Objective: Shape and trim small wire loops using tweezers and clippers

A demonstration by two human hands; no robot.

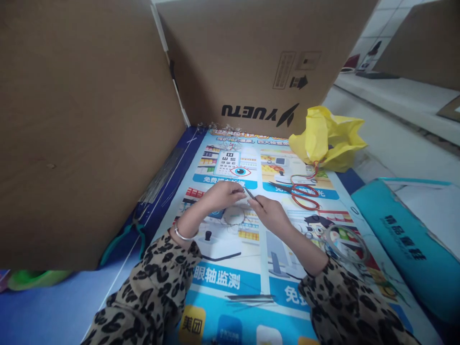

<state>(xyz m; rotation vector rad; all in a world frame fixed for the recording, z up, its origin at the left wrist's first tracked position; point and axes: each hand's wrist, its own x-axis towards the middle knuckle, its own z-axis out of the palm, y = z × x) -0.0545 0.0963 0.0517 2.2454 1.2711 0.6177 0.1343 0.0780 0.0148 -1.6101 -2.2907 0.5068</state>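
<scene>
My right hand (270, 212) grips a slim dark pointed tool (250, 194), which looks like tweezers, with its tip toward my left fingers. My left hand (223, 195) is closed in a pinch just left of that tip; what lies between its fingertips is too small to make out. Both hands hover over a printed blue poster (264, 249). Right of them lie red-handled scissors (304, 196), partly open. A bunch of thin dark wire lengths (250, 298) rests on the poster nearer to me.
Cardboard panels (89, 134) stand at the left and back. By the left panel are teal-handled pliers (142, 230) and a wire bundle (156, 184). Rightward sit a wire coil (327, 235), a crumpled yellow bag (316, 132) and a teal box (406, 239). Small twisted wire pieces (232, 129) lie behind.
</scene>
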